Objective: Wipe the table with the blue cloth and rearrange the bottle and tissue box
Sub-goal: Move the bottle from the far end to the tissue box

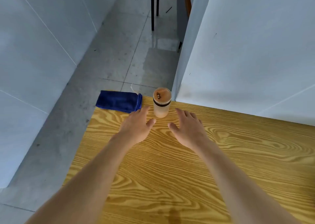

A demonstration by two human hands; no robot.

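A frosted bottle [161, 104] with a brown lid stands upright near the far corner of the wooden table [187, 164]. A folded blue cloth [119, 101] lies at the table's far left corner, partly hanging over the edge. My left hand [136, 126] hovers palm down just left of the bottle, fingertips close to the cloth's right end. On the bottle's right, my right hand [187, 128] is spread palm down. Neither hand touches the bottle or holds anything. No tissue box is in view.
A white wall panel [247, 53] rises along the table's far right edge. Grey tiled floor [119, 53] lies beyond and left of the table, with black chair legs [152, 7] farther back and a scrap of paper on the floor.
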